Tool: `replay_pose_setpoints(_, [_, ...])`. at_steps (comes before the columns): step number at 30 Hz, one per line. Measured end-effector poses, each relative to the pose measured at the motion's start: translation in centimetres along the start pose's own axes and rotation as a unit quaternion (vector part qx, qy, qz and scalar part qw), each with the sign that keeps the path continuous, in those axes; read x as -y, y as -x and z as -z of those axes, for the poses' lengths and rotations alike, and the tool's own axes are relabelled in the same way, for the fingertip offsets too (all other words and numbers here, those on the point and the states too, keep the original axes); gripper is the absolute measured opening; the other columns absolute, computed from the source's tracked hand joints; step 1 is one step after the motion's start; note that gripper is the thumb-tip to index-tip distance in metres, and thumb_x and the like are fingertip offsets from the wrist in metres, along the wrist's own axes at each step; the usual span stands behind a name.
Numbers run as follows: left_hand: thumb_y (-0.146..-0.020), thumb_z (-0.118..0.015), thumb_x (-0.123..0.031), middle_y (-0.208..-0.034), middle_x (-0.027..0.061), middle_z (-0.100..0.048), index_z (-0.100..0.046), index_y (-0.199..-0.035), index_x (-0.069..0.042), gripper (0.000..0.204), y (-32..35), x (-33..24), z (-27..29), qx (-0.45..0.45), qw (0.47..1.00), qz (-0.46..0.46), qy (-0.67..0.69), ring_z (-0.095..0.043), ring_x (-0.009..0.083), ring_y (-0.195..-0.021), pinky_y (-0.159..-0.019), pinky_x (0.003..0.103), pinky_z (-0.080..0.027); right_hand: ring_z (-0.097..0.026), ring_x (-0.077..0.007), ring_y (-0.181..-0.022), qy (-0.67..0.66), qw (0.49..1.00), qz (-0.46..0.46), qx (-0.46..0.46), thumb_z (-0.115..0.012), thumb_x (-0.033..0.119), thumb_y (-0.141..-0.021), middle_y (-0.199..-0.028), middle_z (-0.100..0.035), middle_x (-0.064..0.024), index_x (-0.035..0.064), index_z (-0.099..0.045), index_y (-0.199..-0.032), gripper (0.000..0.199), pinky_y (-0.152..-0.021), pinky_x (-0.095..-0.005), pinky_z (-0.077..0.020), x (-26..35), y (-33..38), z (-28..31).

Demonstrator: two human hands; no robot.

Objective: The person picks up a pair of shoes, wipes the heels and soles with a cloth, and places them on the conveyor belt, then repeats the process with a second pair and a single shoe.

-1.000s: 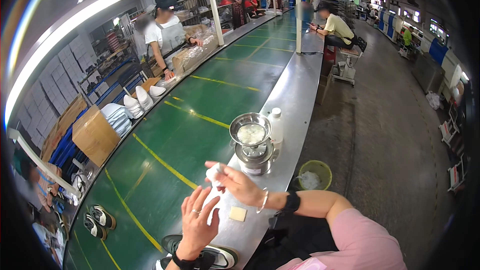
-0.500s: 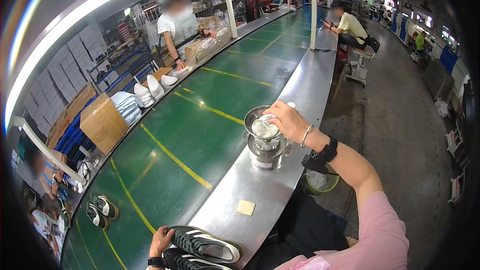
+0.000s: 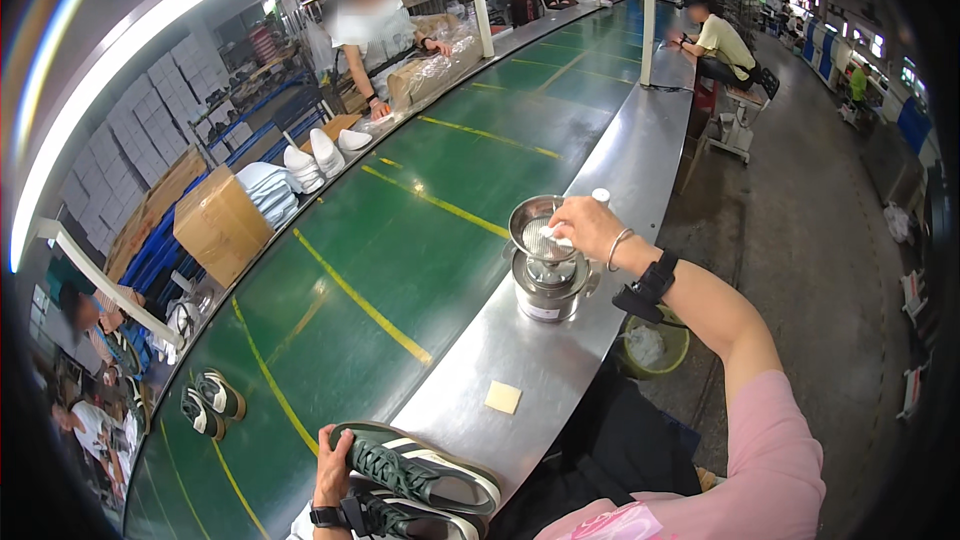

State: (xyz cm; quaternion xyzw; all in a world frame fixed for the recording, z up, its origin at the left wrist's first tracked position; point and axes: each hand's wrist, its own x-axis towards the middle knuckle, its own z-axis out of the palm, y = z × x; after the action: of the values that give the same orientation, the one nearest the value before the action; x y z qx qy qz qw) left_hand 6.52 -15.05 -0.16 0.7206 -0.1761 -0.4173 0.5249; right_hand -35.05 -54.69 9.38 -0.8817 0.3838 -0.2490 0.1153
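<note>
Sneaker of dark green with white stripes and a pale sole (image 3: 420,468) lies at the near edge of the steel tabletop (image 3: 560,360), its long axis running from my left hand (image 3: 333,460) rightward and slightly toward me. I cannot tell toe from heel for certain, though the laced part lies toward the left end. My left fingers are clamped on that left end, thumb side up. A second sneaker of the same kind (image 3: 400,520) sits just nearer to me, touching the first.

Beyond the sneaker, up the tabletop, a small pale yellow square pad (image 3: 503,397) lies flat. Farther on stands a round metal pot with a bowl-shaped top (image 3: 545,270). My right hand (image 3: 585,228) reaches over its rim, fingers together on a small white piece (image 3: 558,240), well apart from the sneaker. So the left hand is much the nearer.
</note>
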Motion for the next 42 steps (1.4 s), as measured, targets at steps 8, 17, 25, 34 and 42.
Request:
replay_pose_setpoints(8, [-0.081,-0.076,-0.014,-0.097,0.0033,-0.058,-0.054,-0.11,-0.005,0.038,3.9,-6.9,-2.6,-0.08,0.973,-0.218,-0.022,-0.056,0.0128,-0.09,-0.08,0.027,-0.046,-0.067,-0.0321,-0.093,0.012,1.0,-0.02,0.021,-0.066,0.013,-0.087,-0.095,-0.066,-0.0155,0.0041,-0.075,-0.096,0.015,-0.087,-0.04,-0.0534,0.3,-0.3,-1.1])
replay_pose_setpoints(17, [-0.084,-0.076,-0.006,-0.105,0.0051,-0.057,-0.054,-0.113,-0.001,0.037,4.6,-10.6,-2.8,-0.255,0.854,-0.438,-0.12,-0.057,0.014,-0.096,-0.087,0.026,-0.046,-0.066,-0.034,-0.093,0.021,1.0,0.0,0.008,-0.066,0.012,-0.086,-0.095,-0.066,-0.015,0.0044,-0.074,-0.094,0.014,-0.086,-0.0423,-0.0525,0.4,-0.7,-2.1])
replay_pose_setpoints(25, [-0.08,-0.082,-0.013,-0.109,0.0102,-0.062,-0.06,-0.115,0.003,0.044,1.9,-10.7,-3.2,-0.336,0.786,-0.476,-0.209,-0.059,0.0225,-0.102,-0.095,0.032,-0.044,-0.065,-0.0318,-0.088,0.015,0.998,0.022,-0.062,-0.069,0.009,-0.084,-0.092,-0.067,-0.0136,0.003,-0.073,-0.095,0.013,-0.082,-0.0391,-0.0519,0.5,-0.3,-2.6])
replay_pose_setpoints(34, [-0.081,-0.081,-0.013,-0.102,0.0093,-0.063,-0.061,-0.112,0.0,0.04,0.5,-8.9,-1.7,-0.342,0.79,-0.48,-0.168,-0.061,0.0205,-0.094,-0.088,0.031,-0.048,-0.068,-0.0265,-0.088,-0.15,0.959,0.206,-0.125,-0.073,0.002,-0.081,-0.097,-0.07,-0.0078,0.0097,-0.073,-0.1,0.021,-0.076,-0.0349,-0.0556,15.2,9.6,-11.5])
replay_pose_setpoints(42, [-0.079,-0.082,-0.018,-0.1,0.0115,-0.064,-0.062,-0.111,-0.002,0.041,0.2,-9.0,-1.6,-0.361,0.768,-0.495,-0.188,-0.064,0.0245,-0.09,-0.084,0.034,-0.051,-0.069,-0.0312,-0.089,-0.267,0.917,0.293,0.037,-0.069,-0.002,-0.079,-0.103,-0.069,-0.0137,0.004,-0.07,-0.1,0.022,-0.076,-0.0383,-0.0561,25.4,13.9,-24.2])
